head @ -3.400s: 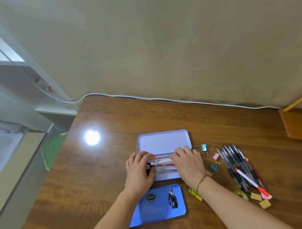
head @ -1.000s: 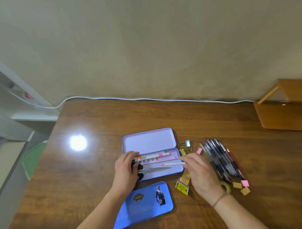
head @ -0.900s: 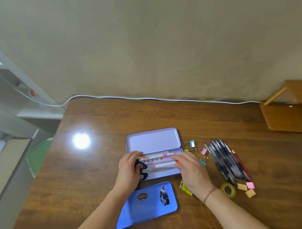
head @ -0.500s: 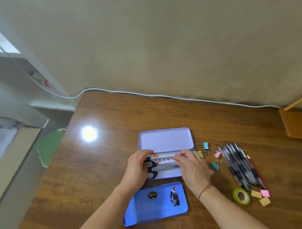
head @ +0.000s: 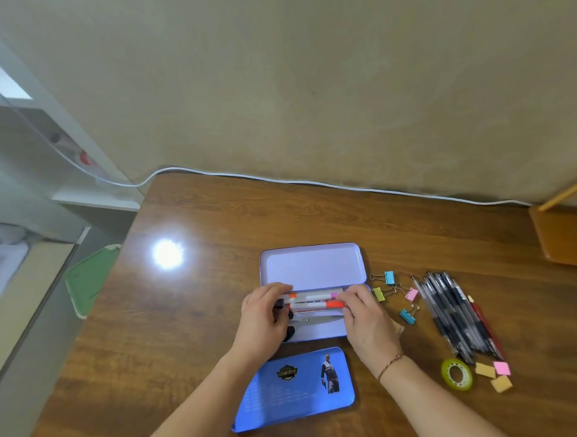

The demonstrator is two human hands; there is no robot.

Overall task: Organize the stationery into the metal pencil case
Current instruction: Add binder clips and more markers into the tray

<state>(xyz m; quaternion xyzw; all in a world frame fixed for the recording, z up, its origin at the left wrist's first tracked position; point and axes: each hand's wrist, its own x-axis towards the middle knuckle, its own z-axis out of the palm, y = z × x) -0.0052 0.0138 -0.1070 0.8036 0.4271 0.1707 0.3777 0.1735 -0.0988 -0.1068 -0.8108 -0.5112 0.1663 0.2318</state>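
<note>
Metal pencil case lies open mid-tabletop, lid back toward the wall. Inside: two white markers side by side, scissors nearer the front. Left hand curls on the markers' left ends; right hand pinches the orange-capped marker's right end. Each grip is partly closed, fingertips on the markers. Right of the case: binder clips, pens, tape roll, sticky notes. Blue tray just in front.

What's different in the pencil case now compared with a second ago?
The right hand has laid the orange-capped marker into the pencil case, beside the pink-capped marker. The left hand stays at the case's left end. Scissors, pens, clips unchanged.
</note>
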